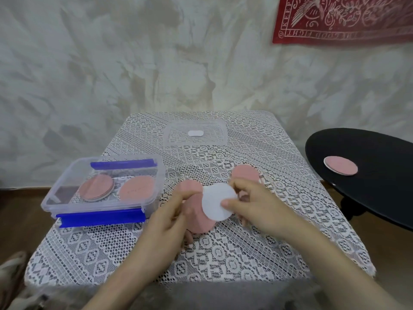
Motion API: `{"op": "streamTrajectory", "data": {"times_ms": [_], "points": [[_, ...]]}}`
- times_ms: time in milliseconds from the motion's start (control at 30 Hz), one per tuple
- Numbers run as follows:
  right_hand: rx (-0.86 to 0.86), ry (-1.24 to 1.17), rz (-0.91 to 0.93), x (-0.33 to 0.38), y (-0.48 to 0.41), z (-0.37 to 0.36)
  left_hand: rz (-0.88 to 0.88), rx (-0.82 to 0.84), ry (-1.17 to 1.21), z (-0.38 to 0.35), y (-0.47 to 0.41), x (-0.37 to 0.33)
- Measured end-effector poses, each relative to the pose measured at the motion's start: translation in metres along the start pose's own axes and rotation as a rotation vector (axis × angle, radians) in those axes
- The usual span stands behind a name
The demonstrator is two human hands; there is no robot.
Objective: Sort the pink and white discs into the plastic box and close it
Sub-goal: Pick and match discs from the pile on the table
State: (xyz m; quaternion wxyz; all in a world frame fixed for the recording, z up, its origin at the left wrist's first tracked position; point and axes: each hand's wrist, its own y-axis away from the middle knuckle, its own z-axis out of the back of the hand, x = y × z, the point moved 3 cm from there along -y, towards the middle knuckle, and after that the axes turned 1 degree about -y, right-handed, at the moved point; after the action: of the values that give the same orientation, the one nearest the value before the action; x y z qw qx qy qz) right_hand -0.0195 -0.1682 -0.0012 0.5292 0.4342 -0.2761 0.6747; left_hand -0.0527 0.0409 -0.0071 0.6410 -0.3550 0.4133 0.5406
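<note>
Clear plastic box (pixel 67 175), open, holds two pink stacks (pixel 97 187) side by side; its lid (pixel 196 142) lies beyond it to the right. Just right of the box, left hand (pixel 165 220) grips a pink disc (pixel 201 222), right hand (pixel 259 211) pinches a white disc (pixel 215 201). Discs appear thin, light, flexible: grip by the edge.

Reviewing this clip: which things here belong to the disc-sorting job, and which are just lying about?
Job:
plastic box
discs inside it
clear lid
white disc pinched by right hand
pink disc held by left hand
loose pink disc behind
probably the stray disc

Lying about:
black side table
red wall hanging
</note>
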Motion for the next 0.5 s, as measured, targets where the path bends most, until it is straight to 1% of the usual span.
{"op": "streamTrajectory", "data": {"times_ms": [100, 200, 333, 400, 500], "points": [[0.037, -0.055, 0.006, -0.002, 0.011, -0.021, -0.027, 0.057, 0.030, -0.004, 0.007, 0.003], [0.045, 0.075, 0.075, -0.002, 0.020, -0.032, -0.104, 0.101, -0.045, -0.005, 0.013, 0.004], [-0.048, 0.181, 0.183, 0.004, 0.027, -0.033, -0.204, -0.001, -0.295, 0.001, 0.016, 0.005], [-0.117, 0.243, 0.232, 0.007, 0.027, -0.030, -0.232, -0.039, -0.352, 0.002, 0.016, 0.003], [-0.152, 0.456, 0.293, 0.010, 0.028, -0.029, -0.256, -0.051, -0.427, 0.000, 0.013, 0.004]]}}
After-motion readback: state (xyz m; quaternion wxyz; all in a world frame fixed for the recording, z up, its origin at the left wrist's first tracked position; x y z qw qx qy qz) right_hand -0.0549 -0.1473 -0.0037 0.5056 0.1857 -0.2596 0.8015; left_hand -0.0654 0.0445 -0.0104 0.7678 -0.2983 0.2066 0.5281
